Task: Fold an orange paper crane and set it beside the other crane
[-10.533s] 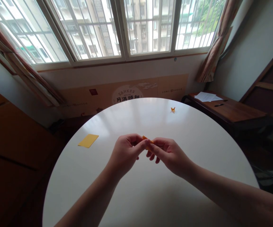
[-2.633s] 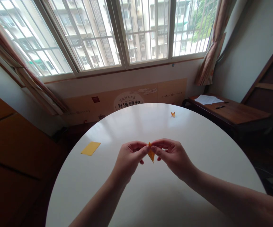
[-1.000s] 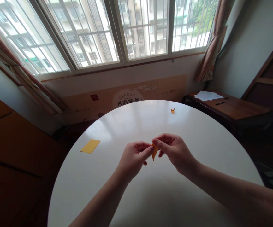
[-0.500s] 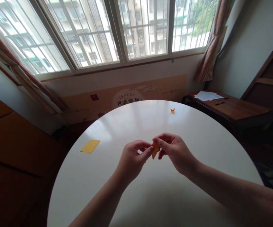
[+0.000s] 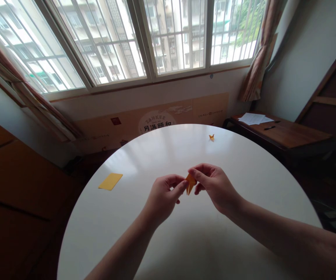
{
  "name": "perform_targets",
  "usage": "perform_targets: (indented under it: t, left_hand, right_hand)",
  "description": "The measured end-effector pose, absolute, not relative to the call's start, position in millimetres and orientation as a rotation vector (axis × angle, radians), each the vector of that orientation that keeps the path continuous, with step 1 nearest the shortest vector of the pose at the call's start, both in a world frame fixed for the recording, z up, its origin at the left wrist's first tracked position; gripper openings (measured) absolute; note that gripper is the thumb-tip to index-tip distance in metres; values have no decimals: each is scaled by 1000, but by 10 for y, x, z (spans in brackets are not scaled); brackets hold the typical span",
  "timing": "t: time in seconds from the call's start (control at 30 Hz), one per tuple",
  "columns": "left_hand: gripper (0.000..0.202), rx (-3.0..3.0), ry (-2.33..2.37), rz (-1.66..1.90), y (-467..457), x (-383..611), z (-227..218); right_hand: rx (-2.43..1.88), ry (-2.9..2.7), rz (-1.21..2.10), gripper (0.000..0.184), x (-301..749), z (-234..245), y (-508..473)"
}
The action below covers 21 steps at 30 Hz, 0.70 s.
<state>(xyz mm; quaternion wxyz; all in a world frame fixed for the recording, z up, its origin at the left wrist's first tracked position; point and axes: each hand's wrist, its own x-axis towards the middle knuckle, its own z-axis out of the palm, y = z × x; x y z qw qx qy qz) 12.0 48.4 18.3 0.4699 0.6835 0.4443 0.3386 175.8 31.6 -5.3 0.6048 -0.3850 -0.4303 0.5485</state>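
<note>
A small folded orange paper piece [image 5: 190,184] hangs point-down above the middle of the round white table [image 5: 162,241]. My left hand [image 5: 162,197] pinches its left edge with thumb and forefinger. My right hand [image 5: 213,186] pinches its upper right part, the other fingers curled under. Both hands are held a little above the tabletop. Most of the paper is hidden between the fingertips.
A flat yellow paper rectangle [image 5: 110,181] lies at the table's left edge. A tiny folded orange figure [image 5: 211,137] stands near the far right rim. A dark wooden desk [image 5: 284,136] with white sheets [image 5: 252,118] and a pen stands to the right. Windows and curtains fill the back wall.
Over the last second the paper piece has turned slightly between my fingertips and my hands have closed in on it. Earlier it lay flatter, held sideways between both hands.
</note>
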Motion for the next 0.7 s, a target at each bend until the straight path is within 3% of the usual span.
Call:
perform_targets:
  t: [0.7]
  left_hand:
    - [23,1901,1145,548,422,130,115]
  right_hand:
    - [-924,-883,1197,32,1817,-108,417]
